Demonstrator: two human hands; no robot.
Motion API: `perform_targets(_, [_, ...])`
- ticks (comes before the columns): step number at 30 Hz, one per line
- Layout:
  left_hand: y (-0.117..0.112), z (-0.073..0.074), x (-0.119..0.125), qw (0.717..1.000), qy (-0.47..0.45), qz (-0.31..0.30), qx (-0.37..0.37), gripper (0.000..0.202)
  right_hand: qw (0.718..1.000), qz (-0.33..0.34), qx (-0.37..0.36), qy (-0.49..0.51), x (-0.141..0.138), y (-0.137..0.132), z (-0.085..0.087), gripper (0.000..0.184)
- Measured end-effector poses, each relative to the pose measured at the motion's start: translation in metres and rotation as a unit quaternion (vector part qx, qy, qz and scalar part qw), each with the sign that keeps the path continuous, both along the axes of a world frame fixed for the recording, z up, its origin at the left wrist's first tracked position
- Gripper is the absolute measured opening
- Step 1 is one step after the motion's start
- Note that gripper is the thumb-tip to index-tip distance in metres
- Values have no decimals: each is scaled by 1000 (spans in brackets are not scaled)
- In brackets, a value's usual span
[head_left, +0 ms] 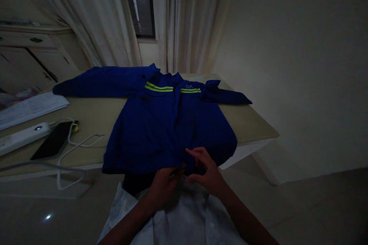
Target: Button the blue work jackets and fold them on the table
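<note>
A blue jacket [155,122] with yellow-green reflective stripes across the chest lies front up on the table, its sleeves spread to both sides. Its bottom hem hangs over the near edge. My left hand [167,182] is at the middle of that hem, fingers closed on the jacket's edge where the front opening ends. Just to the right, my right hand [205,170] is held over the hem with thumb and fingers apart. Dim light hides the fine detail between the fingertips.
On the table's [255,122] left side lie a black phone [53,141], a white power strip [25,138], a looping white cable [59,172] and printed papers [34,109]. Behind are curtains [97,15] and a cabinet [34,53]; a wall [301,65] stands to the right.
</note>
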State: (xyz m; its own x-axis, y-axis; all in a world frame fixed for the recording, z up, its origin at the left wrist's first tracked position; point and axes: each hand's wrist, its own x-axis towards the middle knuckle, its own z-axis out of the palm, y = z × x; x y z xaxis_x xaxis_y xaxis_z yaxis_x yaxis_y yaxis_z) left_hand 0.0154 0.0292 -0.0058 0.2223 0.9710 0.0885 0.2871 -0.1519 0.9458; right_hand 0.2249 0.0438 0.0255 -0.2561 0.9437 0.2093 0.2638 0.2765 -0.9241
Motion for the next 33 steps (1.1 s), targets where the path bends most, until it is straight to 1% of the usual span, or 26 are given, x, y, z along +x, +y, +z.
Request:
perform_targets(1, [0,2,1,1000,-4,6,-12,27,999,5,24,-35,0,0,-2,74])
perform_targets(2, [0,3,1,1000,-10,14,-22,27,997,8,45,-62,0,0,-4,63])
perform_targets(4, [0,6,2,999,-22,21,-35,27,994,7,74,-80,-1,0,-9,42])
perform_targets(5, [0,6,2,999,-29,20,-39,27,994,4,81,-79,-1,1,-11,36])
perform_targets(8, [0,5,0,996,-65,12,-66,30,994,3,81,-66,-4,3,-14,27])
perform_targets(10, [-1,2,-4,986,-120,5,-113,34,995,3,73,-68,-5,3,-14,19])
perform_targets(12, [-3,-2,-8,961,-211,15,-175,45,993,-6,74,-87,-4,2,-14,12])
perform_targets(14, [-4,-4,-10,915,-313,47,-249,57,989,-17,96,-111,-5,0,-14,8])
perform_targets(15, [-4,-4,-11,890,-349,67,-286,60,986,-21,117,-116,-5,-1,-13,8])
perform_targets(16, [-4,-4,-11,871,-366,84,-317,60,983,-23,140,-120,-6,-2,-13,10])
perform_targets(17, [-4,-2,-10,861,-364,100,-340,58,979,-24,163,-121,-8,-3,-12,12])
perform_targets(19, [-5,2,-8,868,-328,122,-353,49,969,-30,211,-127,-11,-4,-10,16])
perform_targets(21, [-6,9,-5,886,-288,133,-338,44,956,-39,252,-145,-14,-5,-8,19])
perform_targets(25, [-9,26,-4,924,-193,119,-309,46,933,-60,301,-188,-17,-9,-9,18])
perform_targets(27, [-9,32,-5,932,-172,123,-294,47,926,-66,313,-198,-17,-11,-10,16])
perform_targets(30, [-10,32,-5,934,-162,133,-289,47,923,-77,323,-197,-18,-14,-12,14])
perform_targets(33, [-10,24,-5,937,-144,138,-287,48,911,-84,344,-210,-20,-15,-12,13])
